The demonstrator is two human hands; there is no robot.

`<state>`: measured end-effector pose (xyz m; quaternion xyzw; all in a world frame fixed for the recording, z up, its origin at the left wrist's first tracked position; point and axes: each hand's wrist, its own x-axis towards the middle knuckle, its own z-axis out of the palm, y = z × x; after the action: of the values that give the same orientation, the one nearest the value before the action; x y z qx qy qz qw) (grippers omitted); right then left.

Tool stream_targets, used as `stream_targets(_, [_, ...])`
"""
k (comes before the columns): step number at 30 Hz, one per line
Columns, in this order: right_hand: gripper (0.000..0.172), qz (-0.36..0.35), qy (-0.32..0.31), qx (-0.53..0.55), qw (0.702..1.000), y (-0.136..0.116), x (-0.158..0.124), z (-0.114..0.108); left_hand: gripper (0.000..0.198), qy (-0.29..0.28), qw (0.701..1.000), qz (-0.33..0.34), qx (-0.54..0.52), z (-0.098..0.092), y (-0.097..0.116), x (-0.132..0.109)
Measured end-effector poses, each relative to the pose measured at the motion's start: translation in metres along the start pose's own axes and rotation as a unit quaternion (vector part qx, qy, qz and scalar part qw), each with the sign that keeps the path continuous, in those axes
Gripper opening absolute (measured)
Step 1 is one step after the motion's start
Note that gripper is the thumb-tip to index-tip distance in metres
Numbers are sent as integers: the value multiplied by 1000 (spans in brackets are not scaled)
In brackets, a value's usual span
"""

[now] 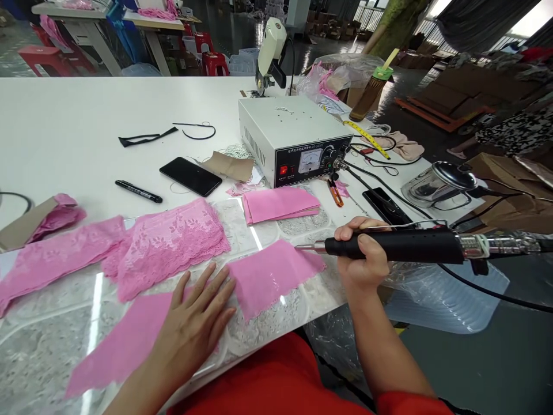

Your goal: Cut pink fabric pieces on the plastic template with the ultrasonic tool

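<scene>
At the near edge of the table, a pink strip is covered by the left hand, laid flat, fingers spread, nothing gripped. Just right of those fingertips, a pink panel is laid out on the patterned sheet, and only its left side is neared by that hand: with so little pinned, the cloth could be dragged or puckered by a hard pull. Over on the right, a black handheld tool is wrapped firmly by the right hand, its tip poised at the panel's far edge; whether contact is made cannot be told. Press too hard there, and the sheet might be scored. Farther right, a black cable is hung past the table, so the tool could be tugged off line by a snag. Beyond the tip, a folded pink stack is set close enough to be nicked by a stray stroke. Farther still, orange-handled snips are parked before the grey control box.
</scene>
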<state>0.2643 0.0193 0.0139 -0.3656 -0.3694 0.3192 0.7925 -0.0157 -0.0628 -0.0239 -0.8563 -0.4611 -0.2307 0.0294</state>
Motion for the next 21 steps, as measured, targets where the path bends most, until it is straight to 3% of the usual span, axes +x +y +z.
stream_targets(8, [13,3,0,15,1000,-2,2,3,37,2,1000,0,-4,0,-1,0])
stream_targets(14, [12,-21,26,1,999,-12,5,-9,37,-1,1000,7,0,0,-2,0])
stream_targets(21, [13,-16,3,-15,1000,-14,2,-15,40,-28,996,66,58,-4,-9,0])
